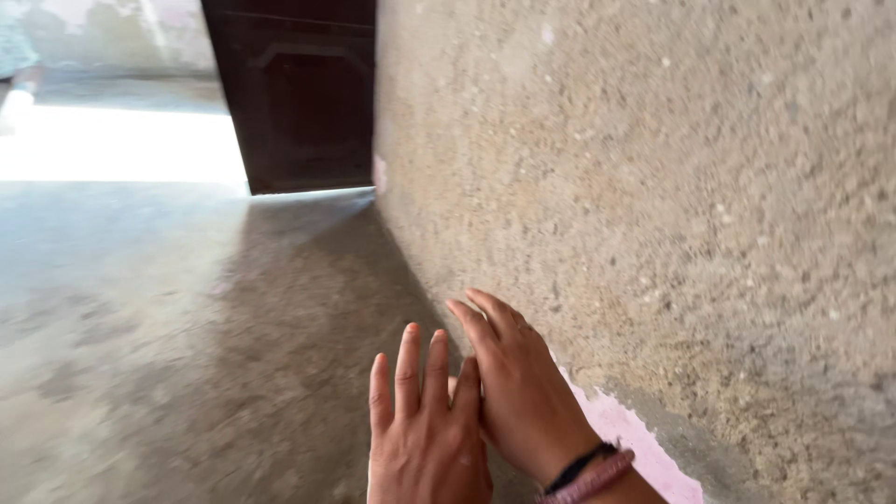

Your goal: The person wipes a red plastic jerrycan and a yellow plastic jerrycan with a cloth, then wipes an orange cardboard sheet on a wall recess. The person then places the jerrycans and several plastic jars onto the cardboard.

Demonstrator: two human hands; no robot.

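Note:
My left hand [425, 425] is stretched flat, palm down, fingers together and pointing away from me, low at the bottom middle of the view. My right hand [518, 383] lies beside it, partly overlapping its fingers, with the fingertips close to the base of a rough plastered wall [653, 187]. A black band and a pink band [583, 471] circle my right wrist. Neither hand holds anything. Whether the hands touch the wall or the floor I cannot tell.
A bare grey concrete floor [168, 327] spreads to the left. A dark brown wooden door [299, 93] stands open at the far end, with bright daylight on the ground beyond. A pink painted patch [644, 448] shows at the wall's foot.

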